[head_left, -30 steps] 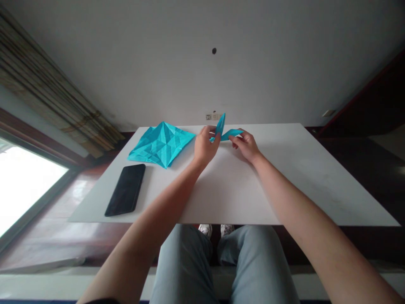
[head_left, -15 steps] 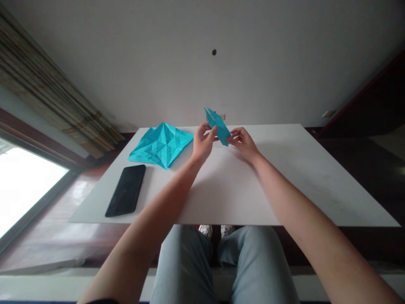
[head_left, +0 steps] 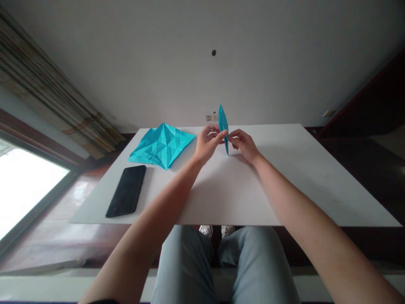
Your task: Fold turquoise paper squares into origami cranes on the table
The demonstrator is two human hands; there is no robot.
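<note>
A pale wall stands behind a white table, and both bare forearms reach over the table's near edge towards its far side. On the table's left part lies a creased blue sheet, spread out beside the left hand, with a black phone nearer the person and well apart from the hands.

The left hand and the right hand face each other across a slim piece of folded paper, which is between them, above the far half of the table. Its long axis runs nearly upright, leaning slightly, with the upper tip a little to the left of the lower one. It shows almost edge-on. Most of its length rises above the fingers; a shorter point hangs below them, and whether that point touches the table I cannot tell.

The left hand is the nearer: its thumb lies across the paper's lower part, the other fingers curled behind, closed in a pinch. The right fingers are bent, their tips close together at the paper's right side; whether they grip it or merely touch it is unclear.
</note>
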